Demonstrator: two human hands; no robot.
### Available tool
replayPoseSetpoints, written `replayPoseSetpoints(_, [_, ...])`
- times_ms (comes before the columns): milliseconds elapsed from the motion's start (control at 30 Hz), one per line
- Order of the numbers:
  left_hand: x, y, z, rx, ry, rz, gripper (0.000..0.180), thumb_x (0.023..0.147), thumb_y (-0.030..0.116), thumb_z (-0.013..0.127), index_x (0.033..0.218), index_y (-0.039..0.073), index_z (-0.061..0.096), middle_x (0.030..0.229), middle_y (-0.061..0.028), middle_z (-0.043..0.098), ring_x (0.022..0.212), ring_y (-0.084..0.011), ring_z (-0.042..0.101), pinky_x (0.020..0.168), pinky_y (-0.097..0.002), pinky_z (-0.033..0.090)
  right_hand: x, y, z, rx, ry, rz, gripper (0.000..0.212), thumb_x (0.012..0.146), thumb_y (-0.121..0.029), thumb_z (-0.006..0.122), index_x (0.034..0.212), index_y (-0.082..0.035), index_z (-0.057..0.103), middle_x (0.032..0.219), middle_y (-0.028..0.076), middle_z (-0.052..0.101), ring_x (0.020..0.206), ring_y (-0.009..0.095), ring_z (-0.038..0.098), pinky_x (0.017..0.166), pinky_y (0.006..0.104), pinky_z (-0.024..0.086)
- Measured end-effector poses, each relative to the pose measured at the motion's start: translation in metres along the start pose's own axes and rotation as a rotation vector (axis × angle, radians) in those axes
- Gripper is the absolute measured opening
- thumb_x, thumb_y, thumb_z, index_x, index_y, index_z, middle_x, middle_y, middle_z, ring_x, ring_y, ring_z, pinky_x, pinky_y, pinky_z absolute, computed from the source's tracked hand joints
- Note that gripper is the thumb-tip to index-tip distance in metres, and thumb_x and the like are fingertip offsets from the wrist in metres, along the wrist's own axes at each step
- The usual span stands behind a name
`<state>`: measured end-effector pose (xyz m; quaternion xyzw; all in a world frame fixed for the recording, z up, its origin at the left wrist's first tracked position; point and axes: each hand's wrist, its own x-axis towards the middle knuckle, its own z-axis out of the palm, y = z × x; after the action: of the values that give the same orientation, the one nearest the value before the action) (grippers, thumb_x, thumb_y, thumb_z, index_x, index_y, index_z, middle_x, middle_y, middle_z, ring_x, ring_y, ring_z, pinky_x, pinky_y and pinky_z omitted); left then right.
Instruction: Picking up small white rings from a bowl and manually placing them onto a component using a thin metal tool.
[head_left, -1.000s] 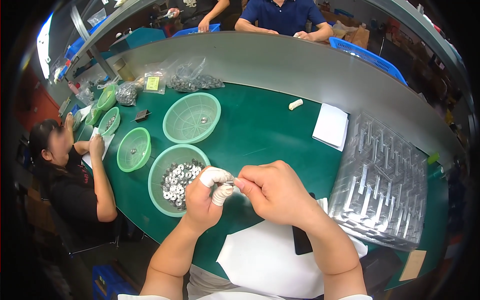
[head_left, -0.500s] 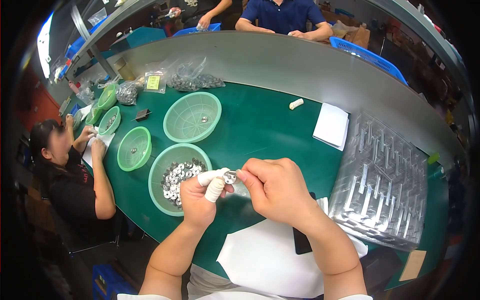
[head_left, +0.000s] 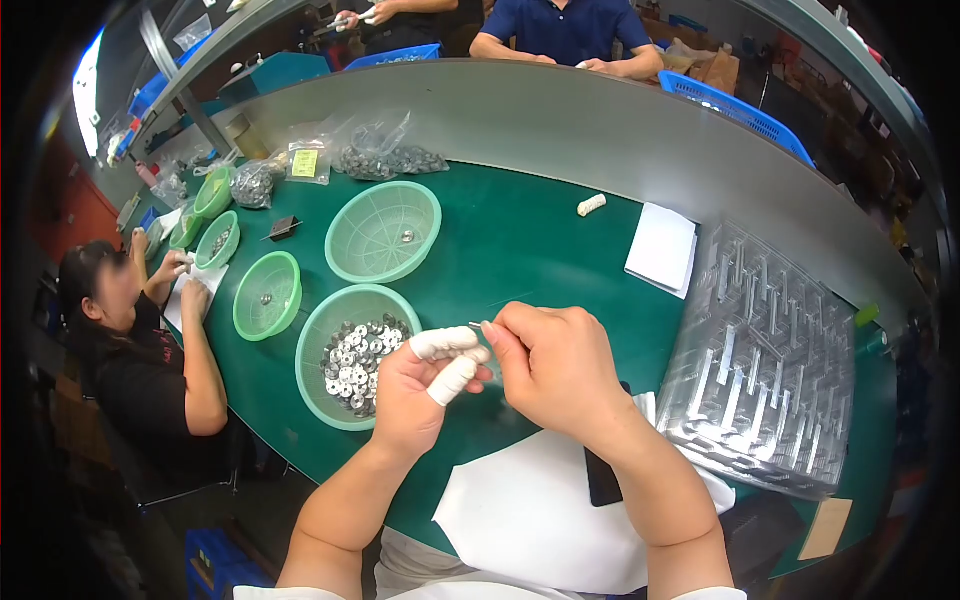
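Note:
My left hand [head_left: 415, 395], with white wraps on thumb and forefinger, is closed in a pinch in front of my chest. The small round metal part seen between its fingertips half a second ago is now mostly hidden by them. Close on its right, my right hand [head_left: 560, 365] pinches a thin metal pin [head_left: 476, 323], whose tip points toward the left fingertips. Whether the pin touches the part cannot be made out. Just left of my left hand stands a green basket [head_left: 308, 385] with many silver metal discs [head_left: 352, 372] in it.
Two more green baskets [head_left: 345, 215] [head_left: 285, 325] hold single discs. Bags of metal parts [head_left: 395, 160] lie along the back partition. To the right are stacked clear plastic trays [head_left: 765, 370], white paper [head_left: 662, 248] and a dark phone [head_left: 604, 478]. A co-worker [head_left: 130, 340] sits at left.
My left hand has turned and its fingers now cover the round metal part. My right hand has risen slightly, and the pin shows apart from the part.

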<state>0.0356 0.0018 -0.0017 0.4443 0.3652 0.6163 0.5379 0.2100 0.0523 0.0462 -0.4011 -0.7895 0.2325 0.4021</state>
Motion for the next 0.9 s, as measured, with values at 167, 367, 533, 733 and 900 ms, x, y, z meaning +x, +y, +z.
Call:
replayPoseSetpoints(167, [0.002, -0.006, 0.001, 0.086, -0.033, 0.051, 0.022, 0.099, 0.000, 0.063, 0.121, -0.001, 0.065, 0.111, -0.0119, 0.072, 0.094, -0.0178, 0.071, 0.082, -0.0306, 0.058, 0.005, 0.012, -0.001, -0.042, -0.001, 0.017, 0.023, 0.094, -0.011, 0.065, 0.074, -0.002, 0.061, 0.061, 0.014, 0.061, 0.050, 0.033, 0.056, 0.049, 0.0386, 0.042])
replayPoseSetpoints(367, [0.005, -0.006, 0.008, 0.953, -0.181, 0.215, 0.029, 0.089, -0.002, 0.069, 0.119, -0.002, 0.067, 0.105, -0.0170, 0.069, 0.088, -0.0255, 0.071, 0.076, -0.0360, 0.057, 0.011, 0.018, -0.022, 0.120, 0.038, 0.090, 0.025, 0.098, -0.013, 0.064, 0.078, 0.003, 0.064, 0.056, 0.011, 0.056, 0.046, 0.015, 0.045, 0.047, 0.0315, 0.036])
replayPoseSetpoints(533, [-0.001, -0.009, 0.008, 1.603, -0.329, 0.118, 0.031, 0.087, 0.000, 0.064, 0.117, -0.007, 0.065, 0.101, -0.0252, 0.063, 0.090, -0.0396, 0.065, 0.080, -0.0460, 0.054, 0.007, 0.014, -0.021, 0.135, 0.043, 0.058, 0.025, 0.097, -0.013, 0.064, 0.076, 0.001, 0.063, 0.055, 0.011, 0.055, 0.044, 0.019, 0.044, 0.047, 0.0327, 0.035])
replayPoseSetpoints(733, [0.004, -0.018, 0.004, 1.576, -0.352, 0.032, 0.011, 0.085, -0.002, 0.063, 0.096, -0.005, 0.060, 0.093, -0.0238, 0.058, 0.090, -0.0410, 0.063, 0.078, -0.0492, 0.051, 0.005, 0.003, -0.026, 0.148, 0.025, 0.048, 0.028, 0.096, -0.013, 0.063, 0.072, 0.000, 0.059, 0.052, 0.013, 0.049, 0.044, 0.026, 0.041, 0.046, 0.0366, 0.032])
replayPoseSetpoints(900, [0.007, -0.021, 0.004, 1.455, -0.343, 0.092, 0.013, 0.084, -0.005, 0.063, 0.096, -0.003, 0.059, 0.090, -0.0226, 0.058, 0.087, -0.0416, 0.063, 0.076, -0.0502, 0.051, 0.005, 0.001, -0.030, 0.156, 0.036, 0.036, 0.028, 0.096, -0.014, 0.064, 0.071, 0.000, 0.059, 0.051, 0.013, 0.047, 0.043, 0.026, 0.039, 0.045, 0.0380, 0.031])
